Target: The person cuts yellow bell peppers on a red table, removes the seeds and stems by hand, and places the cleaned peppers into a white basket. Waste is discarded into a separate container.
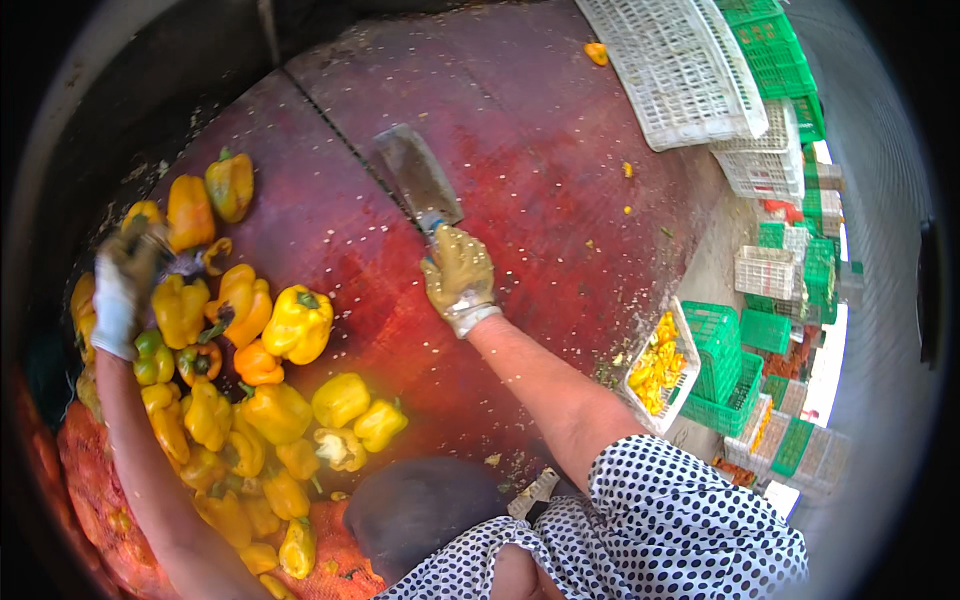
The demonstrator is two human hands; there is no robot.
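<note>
My right hand (460,274), in a yellow-coated work glove, grips the handle of a cleaver (418,174) with a broad, stained blade. The blade points away from me over the red, seed-strewn floor (525,225). At the far left my left hand (131,274), gloved too and blurred, is among yellow bell peppers (276,412), close to an orange-yellow pepper (189,213). Whether its fingers hold a pepper is not clear. One pepper (300,324) lies at the pile's right edge, and a partly green one (153,358) lies just below my left hand.
Orange mesh sacks (105,495) lie at lower left. A white crate (679,75) stands at upper right, near stacked green crates (776,60). A white basket (691,371) of yellow pepper pieces (658,365) is at right, beside green crates (712,352). A dark strap (337,135) runs towards the cleaver.
</note>
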